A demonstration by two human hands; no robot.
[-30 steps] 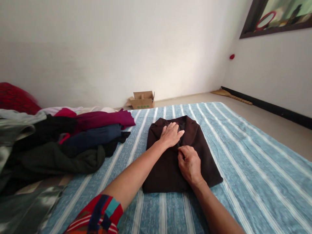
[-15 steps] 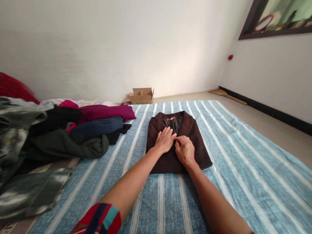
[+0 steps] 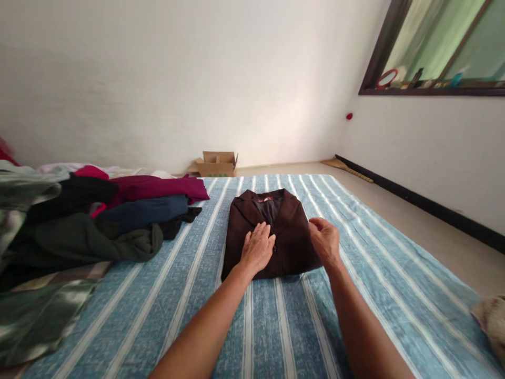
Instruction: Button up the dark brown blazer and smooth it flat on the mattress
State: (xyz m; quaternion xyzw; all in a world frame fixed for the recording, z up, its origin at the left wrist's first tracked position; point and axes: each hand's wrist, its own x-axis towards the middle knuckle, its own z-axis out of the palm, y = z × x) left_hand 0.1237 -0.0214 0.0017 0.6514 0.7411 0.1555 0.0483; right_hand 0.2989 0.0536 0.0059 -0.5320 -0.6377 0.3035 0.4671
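Observation:
A dark brown jacket (image 3: 294, 245), folded into a compact shape, lies on the striped bed sheet (image 3: 268, 326) with its collar at the far end. Its dark lining and a label show inside the neck. My left hand (image 3: 258, 247) rests flat on the jacket's front, fingers stretched out, just left of a button. At the jacket's right edge, my right hand (image 3: 325, 239) has its fingers curled in and pinches the cloth there. The fingertips are partly hidden behind the hand.
A heap of clothes (image 3: 98, 234) covers the bed's left side, with a maroon garment (image 3: 161, 189) on it. Beyond the bed's far edge stands an open cardboard box (image 3: 216, 165). A broom (image 3: 347, 169) lies along the right wall. Patterned cloth (image 3: 491, 321) shows at lower right.
My right hand has moved from the jacket's middle to its right edge, which now looks drawn in. My left hand stays on the front. The view has shifted right and up.

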